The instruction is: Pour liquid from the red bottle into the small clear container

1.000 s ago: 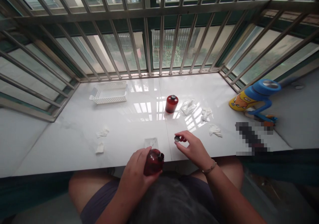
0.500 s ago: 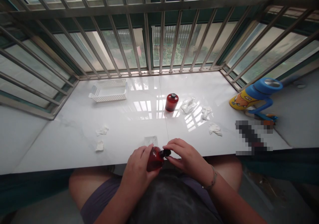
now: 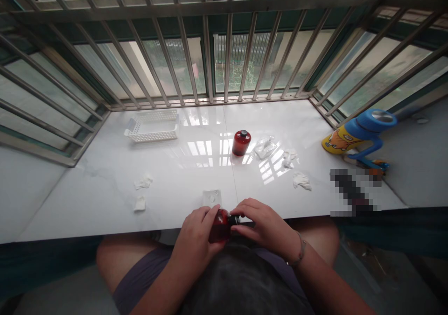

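Observation:
My left hand [image 3: 199,226] is wrapped round a dark red see-through bottle [image 3: 220,226], tilted on its side above the table's front edge, its neck pointing right. At the neck is a black cap [image 3: 234,220]. My right hand [image 3: 262,221] has its thumb and fingertips on either side of this cap, closed around it. Just beyond my left fingers lies a small clear square piece [image 3: 212,197] of plastic. A second red bottle [image 3: 241,143] with a black top stands upright farther back.
A white perforated basket [image 3: 152,127] sits at the back left. Crumpled tissues [image 3: 301,181] and a clear plastic wrapper [image 3: 265,148] lie right of the standing bottle; two tissue pieces [image 3: 143,181] lie left. A blue and yellow flask [image 3: 357,132] stands at the right, near a blurred-out dark object [image 3: 353,191].
The held bottle has shifted slightly right and turned a little, its neck now more level. My right fingers have shifted slightly around the cap. More of the clear square piece shows.

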### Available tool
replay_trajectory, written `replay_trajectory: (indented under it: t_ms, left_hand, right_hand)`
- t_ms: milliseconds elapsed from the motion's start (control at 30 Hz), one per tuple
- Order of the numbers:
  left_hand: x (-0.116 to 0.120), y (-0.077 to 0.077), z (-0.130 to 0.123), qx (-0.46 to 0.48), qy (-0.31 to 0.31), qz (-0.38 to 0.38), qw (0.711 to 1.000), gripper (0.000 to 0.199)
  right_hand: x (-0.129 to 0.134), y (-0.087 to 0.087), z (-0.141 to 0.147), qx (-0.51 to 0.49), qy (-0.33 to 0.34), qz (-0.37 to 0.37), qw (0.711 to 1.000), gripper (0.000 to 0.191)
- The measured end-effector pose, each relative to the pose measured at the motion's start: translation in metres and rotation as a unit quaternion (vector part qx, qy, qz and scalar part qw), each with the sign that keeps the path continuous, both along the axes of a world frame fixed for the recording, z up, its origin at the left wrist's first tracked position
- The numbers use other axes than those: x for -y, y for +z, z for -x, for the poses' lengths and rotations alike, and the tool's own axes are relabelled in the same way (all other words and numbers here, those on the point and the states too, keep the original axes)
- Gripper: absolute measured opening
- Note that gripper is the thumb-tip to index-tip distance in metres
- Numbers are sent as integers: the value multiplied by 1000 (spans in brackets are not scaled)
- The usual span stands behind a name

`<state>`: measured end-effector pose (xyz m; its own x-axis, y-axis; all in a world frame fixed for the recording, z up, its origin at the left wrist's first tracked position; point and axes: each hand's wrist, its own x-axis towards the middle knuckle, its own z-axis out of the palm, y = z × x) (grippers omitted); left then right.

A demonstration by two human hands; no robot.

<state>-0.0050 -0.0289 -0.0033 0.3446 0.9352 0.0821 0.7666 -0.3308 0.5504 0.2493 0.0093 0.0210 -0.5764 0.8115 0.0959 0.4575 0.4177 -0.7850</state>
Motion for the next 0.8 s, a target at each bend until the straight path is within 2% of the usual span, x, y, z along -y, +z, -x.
replay_trajectory:
  t_ms: [67, 133, 267, 300, 433, 800]
  left_hand:
    - [0, 0, 0, 1, -3, 1, 1000, 84]
    - [0, 0, -1, 2, -4, 2, 1000, 83]
    - [0, 1, -1, 5, -1, 4, 1000, 84]
    - [0, 1, -1, 6, 0, 3, 1000, 84]
    - [0, 1, 0, 17, 3, -3, 1000, 83]
    - [-3, 4, 1, 2, -23, 4, 1000, 80]
  right_hand:
    - [2, 1, 0, 26, -12, 11, 1000, 22]
    - [3, 2, 0, 47, -21, 25, 998, 25]
    - [5, 2, -1, 24, -21, 79, 996, 57]
    - [6, 2, -1, 16, -22, 92, 995, 58]
    - [4, 4, -1, 27, -21, 110, 993, 33]
    - [3, 11, -2, 75, 8, 94, 993, 25]
